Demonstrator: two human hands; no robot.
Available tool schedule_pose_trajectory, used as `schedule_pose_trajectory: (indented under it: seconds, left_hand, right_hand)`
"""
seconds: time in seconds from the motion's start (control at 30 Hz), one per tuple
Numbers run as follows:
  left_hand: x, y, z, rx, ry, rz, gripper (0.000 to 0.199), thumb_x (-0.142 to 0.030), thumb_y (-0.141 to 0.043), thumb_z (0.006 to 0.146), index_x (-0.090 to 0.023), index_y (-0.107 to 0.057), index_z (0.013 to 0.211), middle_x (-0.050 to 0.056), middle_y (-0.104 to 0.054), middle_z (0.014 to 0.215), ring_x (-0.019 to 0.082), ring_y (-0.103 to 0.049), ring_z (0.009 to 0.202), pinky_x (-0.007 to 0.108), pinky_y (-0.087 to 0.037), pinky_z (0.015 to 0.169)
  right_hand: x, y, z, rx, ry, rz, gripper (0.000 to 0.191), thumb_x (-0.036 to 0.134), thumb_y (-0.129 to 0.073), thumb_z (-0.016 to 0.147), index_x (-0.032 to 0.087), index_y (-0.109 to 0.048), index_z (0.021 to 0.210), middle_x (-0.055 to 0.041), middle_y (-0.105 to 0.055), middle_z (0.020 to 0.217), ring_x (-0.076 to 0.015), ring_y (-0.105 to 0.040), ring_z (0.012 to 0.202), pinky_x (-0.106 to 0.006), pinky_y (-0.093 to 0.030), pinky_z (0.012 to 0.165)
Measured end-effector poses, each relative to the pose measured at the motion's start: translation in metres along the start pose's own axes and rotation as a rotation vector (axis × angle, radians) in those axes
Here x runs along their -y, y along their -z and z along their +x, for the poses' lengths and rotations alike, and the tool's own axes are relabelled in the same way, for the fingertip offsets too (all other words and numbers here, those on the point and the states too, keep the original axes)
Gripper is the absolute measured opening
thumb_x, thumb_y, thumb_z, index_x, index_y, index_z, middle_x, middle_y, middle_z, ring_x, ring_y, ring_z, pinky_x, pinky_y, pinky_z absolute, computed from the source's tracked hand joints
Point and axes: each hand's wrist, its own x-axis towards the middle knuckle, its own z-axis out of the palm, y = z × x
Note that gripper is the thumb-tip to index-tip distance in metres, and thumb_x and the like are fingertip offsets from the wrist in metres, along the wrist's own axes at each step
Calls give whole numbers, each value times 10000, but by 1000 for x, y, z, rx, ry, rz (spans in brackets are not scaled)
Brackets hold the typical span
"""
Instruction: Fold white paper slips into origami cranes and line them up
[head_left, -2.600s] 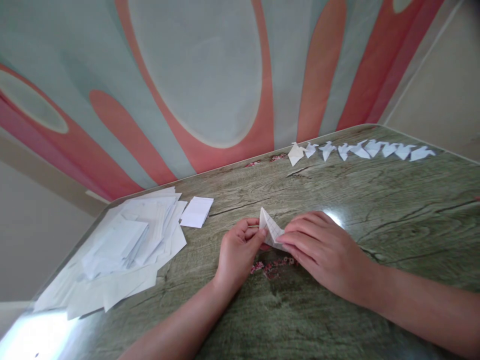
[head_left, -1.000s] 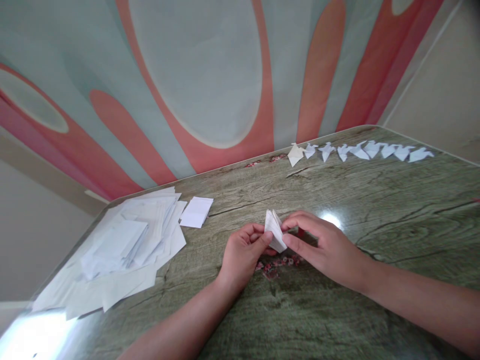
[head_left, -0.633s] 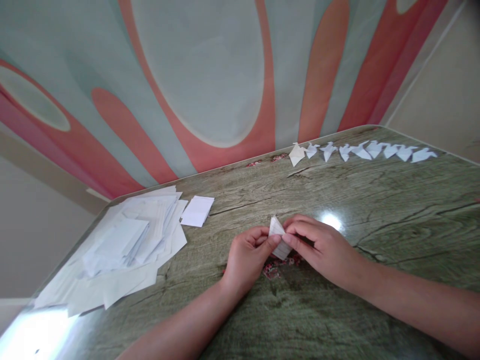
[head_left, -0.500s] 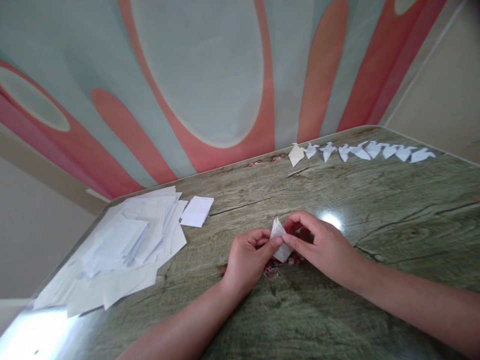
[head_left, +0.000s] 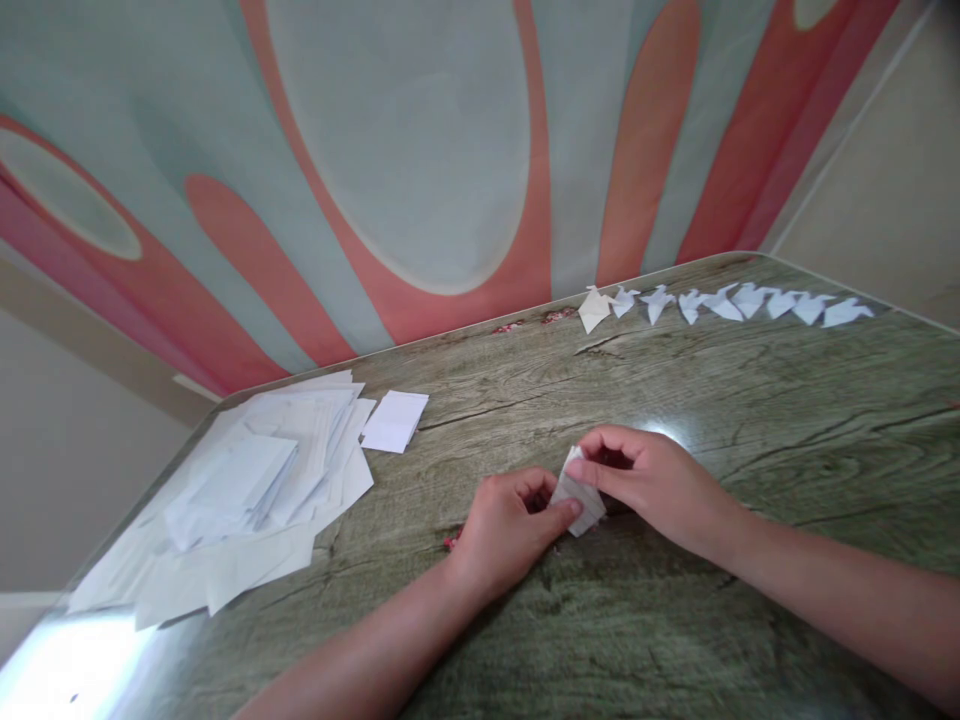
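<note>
A small folded piece of white paper point(head_left: 585, 503) is held between my two hands, just above the wood-grain table point(head_left: 675, 620). My left hand point(head_left: 514, 520) pinches its lower left part, thumb lying across the front. At the paper's upper corner, my right hand point(head_left: 637, 478) grips with thumb and bent fingers. The fingers behind the paper are partly hidden. Faint lines show on the folded paper.
A spread pile of white paper sheets point(head_left: 337, 515) lies at the left, with folded papers point(head_left: 232, 485) on top. Beside it sits a small folded stack point(head_left: 395, 421). Several folded paper birds point(head_left: 657, 303) line the back right edge, below a patterned wall point(head_left: 405, 130).
The folded paper has shifted slightly right and turned. My right thumb has moved up to its top corner; my left thumb now presses lower on its face.
</note>
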Motion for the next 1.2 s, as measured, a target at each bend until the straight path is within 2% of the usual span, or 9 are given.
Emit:
schedule_pose_trajectory:
  seconds: [0.1,0.23,0.37,0.43,0.57,0.7,0.83,0.97,1.2]
  left_hand:
    - [-1,1,0,34,23,-21,185,-328,-603,824,-158,-661,784,-5,-650,684,99,-535,562,198,-377,525]
    - [0,2,-1,59,-12,3,162,-300,-610,813,-163,-651,738,-8,-649,670,103,-542,582,198,-380,539]
    - [1,4,2,89,36,-118,171,-323,-618,810,-161,-618,759,2,-655,660,104,-549,554,193,-383,511]
    - [1,6,4,49,65,-227,190,-333,-641,793,-164,-564,753,5,-659,660,97,-541,525,186,-382,489]
    - [-1,8,7,-38,67,-392,228,-333,-649,796,-183,-478,790,-5,-660,670,93,-563,508,181,-400,483]
    - [1,5,7,-93,0,-384,191,-308,-649,809,-175,-525,866,-7,-647,701,120,-601,606,202,-453,541]
    - [5,1,6,-67,-50,-284,121,-224,-665,792,-167,-588,865,-12,-619,730,115,-589,647,204,-451,586]
    - [4,3,6,-29,-41,-376,198,-186,-653,793,-170,-562,967,1,-634,787,120,-598,664,226,-481,617]
    - [1,6,10,-227,-96,-395,292,-187,-620,816,-164,-524,1090,-24,-568,764,97,-553,663,188,-457,584]
  right_hand:
    - [-3,4,3,-14,-10,83,202,408,-588,862,211,-632,862,12,-647,771,-151,-574,703,-275,-445,642]
    - [-2,9,5,10,-3,33,214,418,-600,855,216,-669,849,3,-680,816,-167,-598,770,-291,-447,709]
    - [-1,13,6,-101,11,-22,213,415,-613,849,216,-668,798,11,-678,782,-160,-595,763,-285,-429,722]
    - [-4,14,7,-127,14,-16,232,429,-607,853,210,-651,787,15,-663,750,-150,-583,732,-275,-418,693]
    - [-11,12,10,-29,-36,42,207,407,-649,816,203,-615,826,27,-629,718,-130,-540,648,-247,-384,587]
    - [-7,7,7,146,-42,-39,171,363,-641,819,194,-621,800,29,-611,701,-125,-524,639,-236,-367,567]
    - [-1,3,2,129,-17,-183,207,369,-590,860,198,-627,750,35,-589,654,-126,-515,627,-238,-347,560]
    - [0,3,1,97,18,-231,228,373,-549,887,204,-598,741,42,-567,629,-121,-502,607,-237,-336,548]
    - [0,1,3,169,-47,-283,230,333,-621,820,195,-533,658,37,-593,580,-124,-513,554,-236,-317,503]
